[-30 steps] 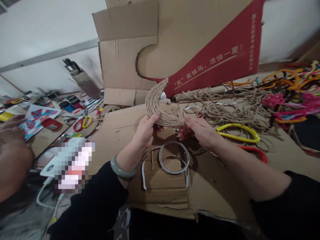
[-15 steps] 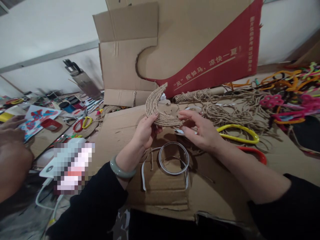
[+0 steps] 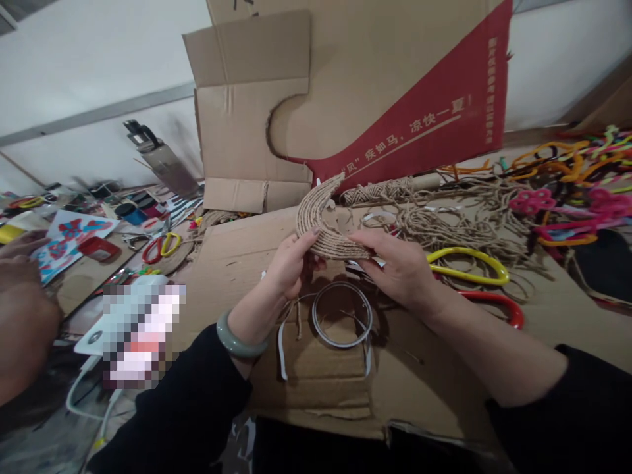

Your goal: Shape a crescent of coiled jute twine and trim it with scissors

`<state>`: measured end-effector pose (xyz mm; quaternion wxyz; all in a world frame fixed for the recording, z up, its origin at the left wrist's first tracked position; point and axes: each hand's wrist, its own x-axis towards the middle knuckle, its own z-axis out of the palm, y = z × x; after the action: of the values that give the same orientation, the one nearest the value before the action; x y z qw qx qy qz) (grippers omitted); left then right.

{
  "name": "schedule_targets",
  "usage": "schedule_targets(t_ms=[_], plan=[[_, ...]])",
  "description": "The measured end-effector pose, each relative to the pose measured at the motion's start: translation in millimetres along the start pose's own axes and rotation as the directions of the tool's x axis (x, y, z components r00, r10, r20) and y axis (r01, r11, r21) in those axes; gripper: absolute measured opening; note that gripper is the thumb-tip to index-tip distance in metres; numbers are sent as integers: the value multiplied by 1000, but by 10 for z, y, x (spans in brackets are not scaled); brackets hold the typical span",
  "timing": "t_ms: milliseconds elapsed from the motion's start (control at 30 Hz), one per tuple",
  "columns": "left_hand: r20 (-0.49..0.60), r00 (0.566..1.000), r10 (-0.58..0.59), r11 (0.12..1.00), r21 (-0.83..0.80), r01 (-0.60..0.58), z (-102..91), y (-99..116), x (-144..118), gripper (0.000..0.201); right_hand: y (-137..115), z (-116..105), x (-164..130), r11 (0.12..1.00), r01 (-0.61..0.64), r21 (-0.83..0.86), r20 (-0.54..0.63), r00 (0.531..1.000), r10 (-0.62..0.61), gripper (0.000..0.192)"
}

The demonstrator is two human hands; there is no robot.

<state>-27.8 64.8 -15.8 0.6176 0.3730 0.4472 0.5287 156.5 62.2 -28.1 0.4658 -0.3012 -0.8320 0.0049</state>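
A crescent covered in rows of twine (image 3: 316,214) is held above the cardboard sheet (image 3: 237,263). My left hand (image 3: 291,263) is closed on its lower left side, thumb on top. At the crescent's right tip, my right hand (image 3: 397,266) pinches the end between thumb and fingers. Below them a roll of white-edged tape (image 3: 316,322) lies on the cardboard with a loose strip beside it. Just right of my right hand are scissors with yellow and red handles (image 3: 469,263); their blades are mostly hidden.
Loose twine (image 3: 444,227) and a wound twine roll (image 3: 380,191) lie behind my hands. A cut cardboard box (image 3: 251,131) stands at the back. Another person's hand (image 3: 24,289) is at the left, near a painted sheet (image 3: 74,237) and a bottle (image 3: 162,158). Colourful pipe cleaners (image 3: 567,164) lie right.
The crescent has shifted slightly right and down. My right hand, earlier with fingers apart by the crescent's tip, has closed on that end. My left hand keeps its hold.
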Motion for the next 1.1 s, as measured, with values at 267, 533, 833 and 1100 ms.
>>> schedule_targets(t_ms=[267,533,833,1100], plan=[[30,991,-133,980,154,127,-12,-18,-4,45,-61,-33,42,995,92,40,-92,992,-88,26],[57,991,118,800,586,-129,-80,-45,-33,64,-169,-99,83,983,182,30,-137,975,-176,18],[520,470,713,65,619,-783,-101,24,-123,56,-109,-116,77,981,193,-32,-112,974,-195,24],[304,615,728,344,614,-711,-8,54,-228,14,-83,-96,55,993,87,-74,-60,994,-91,30]])
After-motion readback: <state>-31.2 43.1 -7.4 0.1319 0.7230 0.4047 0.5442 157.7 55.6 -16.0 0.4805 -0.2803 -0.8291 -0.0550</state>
